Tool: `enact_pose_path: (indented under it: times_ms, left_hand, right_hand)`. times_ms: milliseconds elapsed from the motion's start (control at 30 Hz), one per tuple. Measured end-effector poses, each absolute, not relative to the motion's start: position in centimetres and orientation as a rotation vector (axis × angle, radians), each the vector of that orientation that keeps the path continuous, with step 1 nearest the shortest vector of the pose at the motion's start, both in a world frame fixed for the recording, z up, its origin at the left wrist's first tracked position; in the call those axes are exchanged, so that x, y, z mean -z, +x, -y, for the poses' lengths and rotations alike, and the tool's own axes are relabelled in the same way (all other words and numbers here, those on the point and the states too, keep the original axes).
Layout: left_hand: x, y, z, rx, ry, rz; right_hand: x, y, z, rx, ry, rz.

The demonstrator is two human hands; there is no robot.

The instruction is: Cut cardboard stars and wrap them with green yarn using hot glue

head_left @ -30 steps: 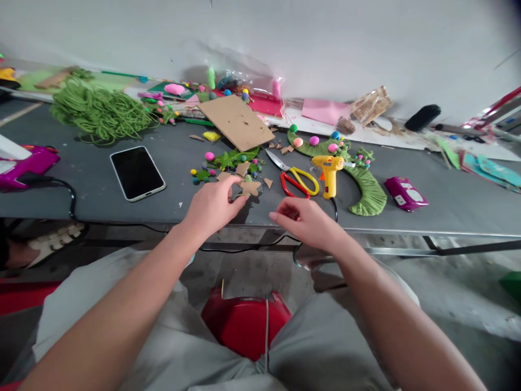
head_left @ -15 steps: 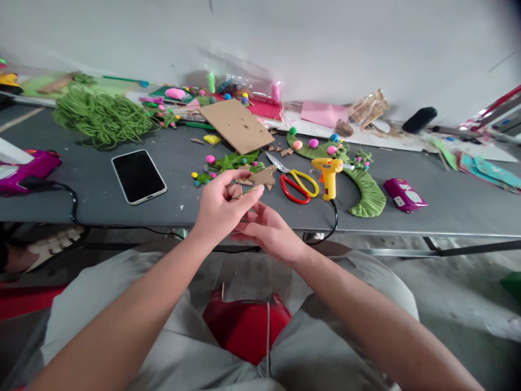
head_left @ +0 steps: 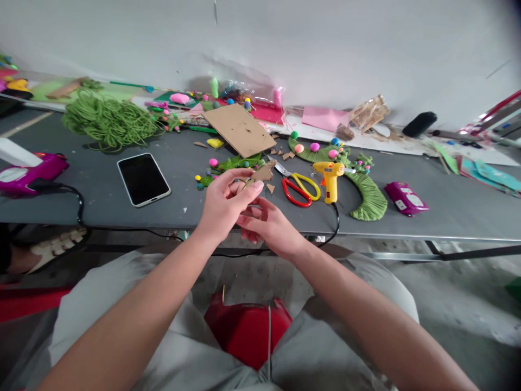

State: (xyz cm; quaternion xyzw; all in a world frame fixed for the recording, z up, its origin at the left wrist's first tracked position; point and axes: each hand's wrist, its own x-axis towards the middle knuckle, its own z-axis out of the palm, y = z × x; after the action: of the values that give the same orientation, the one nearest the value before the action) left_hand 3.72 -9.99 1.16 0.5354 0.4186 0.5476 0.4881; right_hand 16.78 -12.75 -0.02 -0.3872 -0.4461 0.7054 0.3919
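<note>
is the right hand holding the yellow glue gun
No, the yellow glue gun lies on the table, apart from the right hand.

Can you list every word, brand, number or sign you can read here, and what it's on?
None can be read for certain.
Yellow glue gun: a small label, too small to read.
Purple packet at right: pale patches, too blurred to read.
Purple packet at far left: a pale patch, too blurred to read.
Cardboard piece in the left hand: no writing visible.
</note>
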Motion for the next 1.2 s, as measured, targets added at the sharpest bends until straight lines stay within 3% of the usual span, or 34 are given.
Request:
enact_pose_path:
  times_ms: [233,500,767,1200]
  left_hand:
    - [-1.5,3.9,10.0,-1.361,1.369,-1.026]
    - [-1.1,2.8,8.8,-1.402,1.435,-1.211]
    - [-0.9,2.0,8.6,-1.429,1.664,-1.340]
    - [-0.7,2.6,8.4,-1.269,1.163,-1.159]
  right_hand:
    - [-0.2,17.5,12.8,-1.890,-1.009,1.311]
    - [-0.5,19.6,11.8,-1.441,-1.030,1.523]
    - [-1.2,22.4,9.6,-1.366,-1.012,1.269]
    - [-0.7,23.8,7.9,-1.156,-1.324,1.366]
